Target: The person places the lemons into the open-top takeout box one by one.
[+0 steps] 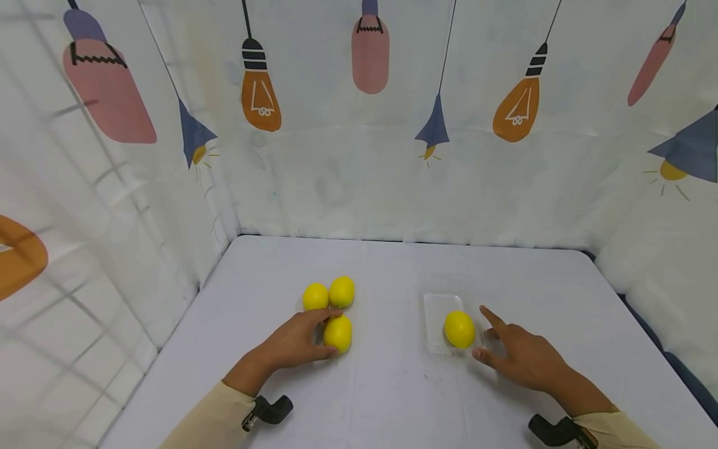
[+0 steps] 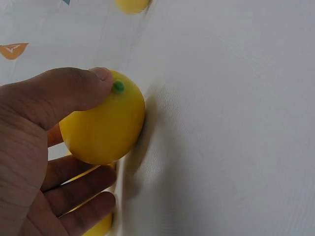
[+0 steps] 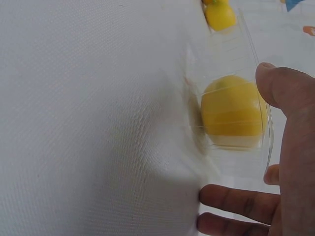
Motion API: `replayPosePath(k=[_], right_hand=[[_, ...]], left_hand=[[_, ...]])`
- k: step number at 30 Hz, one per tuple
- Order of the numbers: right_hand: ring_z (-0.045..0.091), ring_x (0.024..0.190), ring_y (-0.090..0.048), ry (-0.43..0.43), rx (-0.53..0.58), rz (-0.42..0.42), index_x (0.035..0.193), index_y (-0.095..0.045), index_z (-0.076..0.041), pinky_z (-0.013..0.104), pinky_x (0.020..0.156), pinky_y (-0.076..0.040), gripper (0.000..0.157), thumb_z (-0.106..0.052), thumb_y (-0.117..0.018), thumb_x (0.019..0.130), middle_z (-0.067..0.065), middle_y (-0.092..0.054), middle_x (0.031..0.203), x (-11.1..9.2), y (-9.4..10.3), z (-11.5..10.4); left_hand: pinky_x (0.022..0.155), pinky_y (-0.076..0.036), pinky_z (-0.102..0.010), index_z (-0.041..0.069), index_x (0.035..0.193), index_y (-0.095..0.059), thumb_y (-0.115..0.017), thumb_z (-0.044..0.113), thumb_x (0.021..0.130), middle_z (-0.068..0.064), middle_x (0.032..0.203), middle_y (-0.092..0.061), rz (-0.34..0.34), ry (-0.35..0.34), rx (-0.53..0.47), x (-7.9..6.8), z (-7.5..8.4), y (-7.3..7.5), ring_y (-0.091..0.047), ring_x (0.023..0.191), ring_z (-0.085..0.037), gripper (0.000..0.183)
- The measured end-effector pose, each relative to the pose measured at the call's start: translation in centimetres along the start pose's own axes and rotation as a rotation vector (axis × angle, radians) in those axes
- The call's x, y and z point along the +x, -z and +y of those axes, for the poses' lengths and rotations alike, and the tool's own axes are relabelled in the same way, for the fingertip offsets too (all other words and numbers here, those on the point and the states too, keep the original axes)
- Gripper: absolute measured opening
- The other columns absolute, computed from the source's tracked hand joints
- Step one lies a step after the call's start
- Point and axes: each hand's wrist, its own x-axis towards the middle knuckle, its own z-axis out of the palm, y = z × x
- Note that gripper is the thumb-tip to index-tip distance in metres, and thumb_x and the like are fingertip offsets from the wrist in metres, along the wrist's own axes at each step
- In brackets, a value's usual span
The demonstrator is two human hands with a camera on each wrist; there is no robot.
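Note:
My left hand (image 1: 297, 340) grips a yellow lemon (image 1: 339, 335) near the table's middle, thumb on one side and fingers round the other. In the left wrist view the thumb lies beside the lemon's green stem spot (image 2: 118, 87). Just behind are two more lemons, one on the left (image 1: 316, 297) and one on the right (image 1: 342, 291). On the right stands a clear plastic container (image 1: 434, 305) with one lemon (image 1: 459, 330) inside. Beside its right wall, my right hand (image 1: 524, 358) has its fingers spread, the thumb by the rim; whether it touches is unclear.
A white cloth covers the table (image 1: 387, 386). Behind it hangs a pale curtain (image 1: 348, 181) printed with lamps and bulbs, and another pale cloth rises along the left side. Each wrist carries a black camera mount.

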Motion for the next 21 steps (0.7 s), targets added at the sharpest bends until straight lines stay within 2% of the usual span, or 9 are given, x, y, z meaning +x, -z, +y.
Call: replayPosePath(k=[6,16,21], right_hand=[[0.029,0.102,-0.066,0.000,-0.001,0.005,0.161,-0.031,-0.011,0.048,0.072,-0.057,0.097,-0.073,-0.058,0.091,0.000,-0.071,0.120,0.0,-0.1,0.2],[0.028,0.102,-0.066,0.007,-0.005,0.006,0.161,-0.031,-0.012,0.049,0.074,-0.057,0.097,-0.074,-0.056,0.091,-0.002,-0.071,0.120,-0.1,-0.1,0.3],[0.028,0.102,-0.066,0.004,0.001,-0.005,0.161,-0.030,-0.012,0.049,0.074,-0.057,0.098,-0.074,-0.056,0.091,-0.001,-0.070,0.121,0.0,-0.2,0.2]], left_hand=[[0.107,-0.047,-0.044,0.016,0.145,-0.058,-0.089,0.028,0.081,0.003,0.143,-0.058,-0.001,-0.008,0.001,0.2,0.1,-0.2,-0.056,0.127,-0.017,0.072],[0.105,-0.049,-0.046,0.012,0.145,-0.057,-0.087,0.026,0.083,-0.002,0.143,-0.058,0.002,-0.031,-0.025,0.8,1.2,-0.1,-0.058,0.126,-0.024,0.070],[0.104,-0.049,-0.045,0.014,0.144,-0.058,-0.088,0.027,0.082,0.001,0.141,-0.059,0.016,-0.043,-0.050,1.3,1.6,-0.3,-0.059,0.123,-0.022,0.070]])
